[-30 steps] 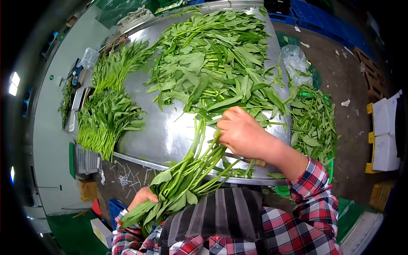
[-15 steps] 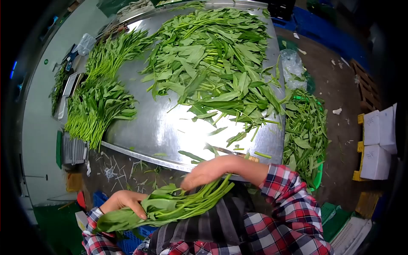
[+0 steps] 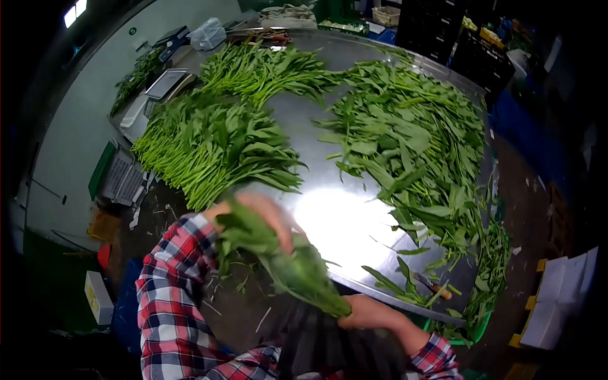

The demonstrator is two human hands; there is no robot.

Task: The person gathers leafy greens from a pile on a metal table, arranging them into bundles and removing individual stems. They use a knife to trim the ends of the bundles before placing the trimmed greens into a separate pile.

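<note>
A bunch of water spinach [image 3: 294,269] is held between my two hands in front of the table's near edge. My left hand [image 3: 263,212], smeared by motion, wraps round its leafy upper part. At the lower stem end, my right hand [image 3: 367,312] is closed on the bunch. Neatly laid bunches of greens [image 3: 212,142], stems toward me, lie on the metal table [image 3: 310,149] beyond my left hand. A loose pile of greens [image 3: 418,145] covers the table's right side. Near the right front corner lies a knife [image 3: 436,287] with a wooden handle, among stray leaves.
A scale [image 3: 166,83] stands at the table's left edge, with a clear plastic bag [image 3: 208,34] behind it. Below the right edge, a green basket [image 3: 482,326] holds more greens. White boxes [image 3: 563,297] stand at far right; dark crates [image 3: 430,28] are stacked behind.
The bunch has swung from lying sideways to slanting down toward my right hand. My left hand has risen toward the table; my right hand has dropped to the stem ends. The view has turned left.
</note>
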